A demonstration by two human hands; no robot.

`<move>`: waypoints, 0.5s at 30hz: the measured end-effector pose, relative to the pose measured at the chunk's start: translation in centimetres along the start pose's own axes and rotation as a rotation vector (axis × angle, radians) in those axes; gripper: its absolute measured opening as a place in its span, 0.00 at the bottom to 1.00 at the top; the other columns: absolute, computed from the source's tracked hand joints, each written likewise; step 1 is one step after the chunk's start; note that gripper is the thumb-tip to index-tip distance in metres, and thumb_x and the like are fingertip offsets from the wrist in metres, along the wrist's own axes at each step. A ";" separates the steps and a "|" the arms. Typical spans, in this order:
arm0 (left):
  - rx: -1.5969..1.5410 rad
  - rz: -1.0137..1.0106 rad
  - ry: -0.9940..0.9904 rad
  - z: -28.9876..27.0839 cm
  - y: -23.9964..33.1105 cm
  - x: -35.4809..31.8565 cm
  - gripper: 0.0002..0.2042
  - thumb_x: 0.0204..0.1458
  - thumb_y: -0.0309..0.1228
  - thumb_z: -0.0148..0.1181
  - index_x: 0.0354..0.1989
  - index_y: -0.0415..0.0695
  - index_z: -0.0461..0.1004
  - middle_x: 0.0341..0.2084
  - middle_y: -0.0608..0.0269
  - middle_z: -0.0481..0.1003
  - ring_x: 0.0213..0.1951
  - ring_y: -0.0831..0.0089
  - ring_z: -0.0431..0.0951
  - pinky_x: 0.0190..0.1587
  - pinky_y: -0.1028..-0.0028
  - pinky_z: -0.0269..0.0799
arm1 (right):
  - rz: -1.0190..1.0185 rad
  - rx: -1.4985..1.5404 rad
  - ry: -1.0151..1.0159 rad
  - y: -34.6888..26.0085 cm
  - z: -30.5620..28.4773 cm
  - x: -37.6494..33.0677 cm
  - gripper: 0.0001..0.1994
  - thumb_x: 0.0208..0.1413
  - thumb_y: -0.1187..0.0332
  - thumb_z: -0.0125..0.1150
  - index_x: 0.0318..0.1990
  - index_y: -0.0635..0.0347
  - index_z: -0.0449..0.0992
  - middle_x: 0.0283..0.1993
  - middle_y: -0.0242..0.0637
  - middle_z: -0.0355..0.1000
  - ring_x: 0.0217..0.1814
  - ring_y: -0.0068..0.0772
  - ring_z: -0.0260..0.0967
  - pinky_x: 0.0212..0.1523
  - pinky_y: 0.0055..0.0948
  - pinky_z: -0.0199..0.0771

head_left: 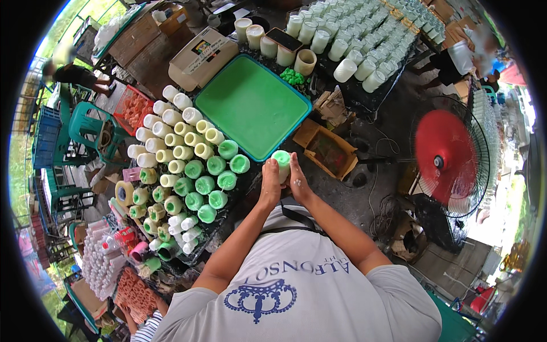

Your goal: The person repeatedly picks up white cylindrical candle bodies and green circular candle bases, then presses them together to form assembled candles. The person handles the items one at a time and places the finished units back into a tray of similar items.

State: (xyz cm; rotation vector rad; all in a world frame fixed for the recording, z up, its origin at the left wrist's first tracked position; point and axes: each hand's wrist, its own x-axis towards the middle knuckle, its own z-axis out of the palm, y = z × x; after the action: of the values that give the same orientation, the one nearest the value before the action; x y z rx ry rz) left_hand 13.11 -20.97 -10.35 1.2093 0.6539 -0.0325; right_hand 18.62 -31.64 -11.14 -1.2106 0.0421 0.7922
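A pale candle with a bright green top (280, 156) stands upright between my two palms, just past the near corner of a teal-rimmed tray (311, 107). My left hand (271, 183) presses on its left side, and my right hand (299, 181) is cupped along its right side with whitish smears on the skin. The candle's lower part is mostly hidden by my hands. Smooth green wax (250, 100) covers the tray's bottom. To the left of my hands stand several green-topped candles (216, 165), with rows of cream candles (183, 152) behind them.
A cardboard box (327, 151) lies right of the tray, near green wax lumps (292, 76). Many candles in glasses (364, 57) fill the far right table. A dark phone (284, 40) rests on candles. A large red fan (444, 154) stands at right. Other people are nearby.
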 end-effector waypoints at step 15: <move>-0.640 -0.017 0.102 6.5 -0.5 -2.5 0.18 0.66 0.52 0.51 0.51 0.52 0.73 0.45 0.67 0.77 0.50 0.70 0.78 0.54 0.62 0.74 | -0.467 -0.391 -0.288 -4.5 -4.3 -1.4 0.21 0.75 0.59 0.36 0.52 0.63 0.75 0.53 0.42 0.72 0.59 0.34 0.68 0.63 0.33 0.65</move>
State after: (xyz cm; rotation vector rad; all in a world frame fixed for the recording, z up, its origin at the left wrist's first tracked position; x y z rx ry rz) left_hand 13.84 -27.58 -8.33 0.5900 0.6930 0.2118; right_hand 21.75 -36.52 -8.52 -1.3872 -0.6361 0.5650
